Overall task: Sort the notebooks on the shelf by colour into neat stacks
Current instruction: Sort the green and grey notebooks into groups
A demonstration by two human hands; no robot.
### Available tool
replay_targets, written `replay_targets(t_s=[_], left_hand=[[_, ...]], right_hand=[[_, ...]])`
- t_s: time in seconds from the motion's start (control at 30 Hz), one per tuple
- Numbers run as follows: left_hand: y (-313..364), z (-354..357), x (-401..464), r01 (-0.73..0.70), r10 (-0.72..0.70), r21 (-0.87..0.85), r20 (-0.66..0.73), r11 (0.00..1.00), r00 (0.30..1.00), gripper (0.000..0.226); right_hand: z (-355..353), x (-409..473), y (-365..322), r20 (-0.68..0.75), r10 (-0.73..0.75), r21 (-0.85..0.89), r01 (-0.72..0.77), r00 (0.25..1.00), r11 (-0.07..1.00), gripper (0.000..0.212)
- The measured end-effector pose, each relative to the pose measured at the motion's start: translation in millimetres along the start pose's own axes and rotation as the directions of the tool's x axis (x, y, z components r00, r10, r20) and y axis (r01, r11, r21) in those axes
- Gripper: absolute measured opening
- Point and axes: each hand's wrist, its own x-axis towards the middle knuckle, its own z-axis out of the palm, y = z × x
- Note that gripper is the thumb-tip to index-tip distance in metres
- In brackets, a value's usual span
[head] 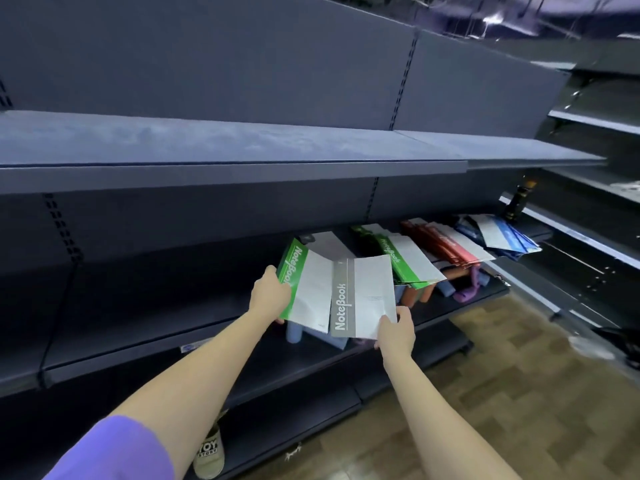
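Two flat, thin notebooks with smooth paper covers are held out in front of a dark matte metal shelf [145, 344]: a green notebook [292, 268] with a broad green band printed "NoteBook" beside a white panel, and a grey notebook [363, 299] of the same pattern with a grey band. The left hand [268, 294] grips the green notebook by its left edge, fingers curled behind the cover, the forearm reaching straight up from a purple sleeve [114, 452]. The right hand [394, 332] pinches the lower right corner of the grey notebook, thumb on top, with the bare forearm stretched out below it. The grey notebook overlaps the right edge of the green one, and both tilt slightly above the shelf board. Farther right on the same shelf lie fanned, leaning piles: a green stack [398, 261], then a red stack [446, 247], then a blue stack [502, 237], each showing white panels beside its coloured bands. Under these piles are soft rolled or tubular items in blue, brown and purple [464, 292]. The floor [502, 393] has a wood-plank pattern, and a canvas shoe [209, 455] shows near the shelf's base.
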Motion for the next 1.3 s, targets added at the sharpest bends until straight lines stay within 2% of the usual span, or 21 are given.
replay_targets(t_s=[0.13, 0.33, 0.47, 0.57, 0.63, 0.83, 1.1, 1.3], left_hand=[[22, 28, 37, 0.001, 0.005, 0.072, -0.078, 0.997, 0.997, 0.023], [30, 30, 76, 0.065, -0.045, 0.155, -0.130, 0.986, 0.991, 0.031], [38, 36, 91, 0.118, -0.110, 0.097, -0.084, 0.988, 0.990, 0.025], [51, 62, 99, 0.138, -0.134, 0.039, -0.086, 0.990, 0.987, 0.026], [64, 86, 101, 0.126, -0.125, -0.002, -0.106, 0.992, 0.987, 0.028], [114, 183, 114, 0.091, -0.094, -0.025, -0.148, 0.996, 0.984, 0.028], [164, 297, 126, 0.160, -0.129, 0.204, -0.156, 0.966, 0.979, 0.037], [172, 337, 128, 0.183, -0.106, 0.510, -0.176, 0.840, 0.979, 0.036]], right_hand=[[-6, 48, -8, -0.021, 0.024, -0.073, -0.026, 0.999, 0.997, 0.016], [20, 92, -24, 0.081, 0.001, -0.110, 0.008, 0.997, 0.994, 0.021], [35, 121, -28, 0.116, -0.027, -0.098, 0.039, 0.993, 0.994, 0.019], [30, 151, -33, 0.109, -0.058, -0.064, 0.066, 0.992, 0.996, 0.026], [15, 174, -35, 0.081, -0.053, -0.048, 0.057, 0.995, 0.997, 0.029], [-52, 260, -29, 0.022, -0.043, 0.009, 0.043, 0.999, 0.999, 0.020], [-117, 347, -13, 0.087, -0.028, 0.010, 0.027, 0.996, 1.000, 0.019], [-125, 416, 27, 0.168, -0.013, -0.086, 0.028, 0.986, 0.996, 0.022]])
